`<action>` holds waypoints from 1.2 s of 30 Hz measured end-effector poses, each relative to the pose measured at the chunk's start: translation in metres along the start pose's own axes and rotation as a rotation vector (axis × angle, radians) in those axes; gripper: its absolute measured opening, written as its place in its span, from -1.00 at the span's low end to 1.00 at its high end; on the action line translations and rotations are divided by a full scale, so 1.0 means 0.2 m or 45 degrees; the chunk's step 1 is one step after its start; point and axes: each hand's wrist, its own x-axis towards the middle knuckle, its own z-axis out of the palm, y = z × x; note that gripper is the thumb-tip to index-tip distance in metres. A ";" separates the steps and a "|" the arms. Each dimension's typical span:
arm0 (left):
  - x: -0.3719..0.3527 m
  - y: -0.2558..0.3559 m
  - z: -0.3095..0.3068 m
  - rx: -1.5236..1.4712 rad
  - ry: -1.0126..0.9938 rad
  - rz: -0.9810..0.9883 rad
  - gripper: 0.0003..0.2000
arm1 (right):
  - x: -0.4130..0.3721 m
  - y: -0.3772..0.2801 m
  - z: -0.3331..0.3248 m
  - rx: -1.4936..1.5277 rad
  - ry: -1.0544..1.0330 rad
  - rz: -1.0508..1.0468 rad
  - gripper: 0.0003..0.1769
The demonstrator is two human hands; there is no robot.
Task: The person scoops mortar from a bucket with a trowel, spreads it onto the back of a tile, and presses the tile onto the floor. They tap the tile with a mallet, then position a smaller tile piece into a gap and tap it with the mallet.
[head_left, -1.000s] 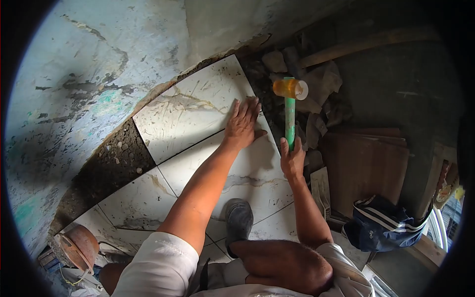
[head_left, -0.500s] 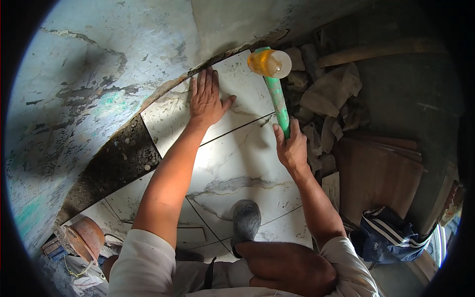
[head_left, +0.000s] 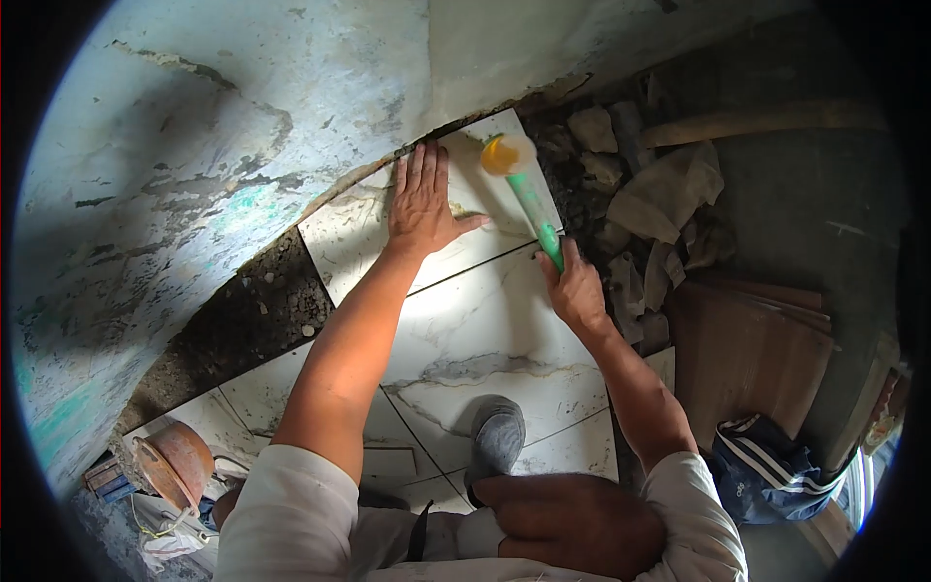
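My left hand [head_left: 424, 204] lies flat, fingers spread, on the far white marbled floor tile [head_left: 349, 238] beside the wall. My right hand [head_left: 574, 283] grips the green handle of a rubber mallet [head_left: 524, 189]. Its yellow head rests down on the far right corner of that same tile, just right of my left hand. A nearer marbled tile [head_left: 485, 339] lies under my forearms, and my grey shoe [head_left: 497, 436] stands on it.
A stained plaster wall [head_left: 242, 126] curves along the far side. Bare mortar bed [head_left: 242, 320] shows left of the tiles. Rubble and torn sacks [head_left: 659, 194] lie to the right, with brown tiles [head_left: 747, 349], a blue bag [head_left: 776, 470] and a clay-coloured pot [head_left: 175, 461] nearby.
My left hand slid from the tile's right side to its far edge by the wall. The mallet swung from raised over the rubble down onto the tile's far right corner.
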 end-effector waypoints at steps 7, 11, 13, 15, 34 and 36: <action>-0.01 0.00 -0.01 -0.039 0.004 -0.008 0.25 | 0.00 -0.01 0.03 -0.077 -0.058 -0.031 -0.60; -0.01 -0.01 0.01 -0.140 0.076 0.002 0.25 | 0.04 -0.06 -0.03 -0.083 -0.059 -0.085 -0.59; -0.01 -0.01 -0.09 -0.064 -0.046 -0.007 0.26 | 0.02 -0.16 -0.09 -0.014 -0.027 -0.070 -0.59; -0.08 -0.04 -0.13 -0.035 -0.204 -0.019 0.30 | -0.02 -0.24 -0.12 0.110 0.042 -0.084 -0.59; -0.28 -0.17 -0.22 -0.084 -0.333 -0.257 0.33 | 0.03 -0.29 0.11 -0.088 -0.082 -0.196 -0.61; -0.30 -0.18 -0.21 -0.089 -0.279 -0.255 0.33 | -0.01 -0.29 0.14 -0.072 -0.088 -0.171 -0.60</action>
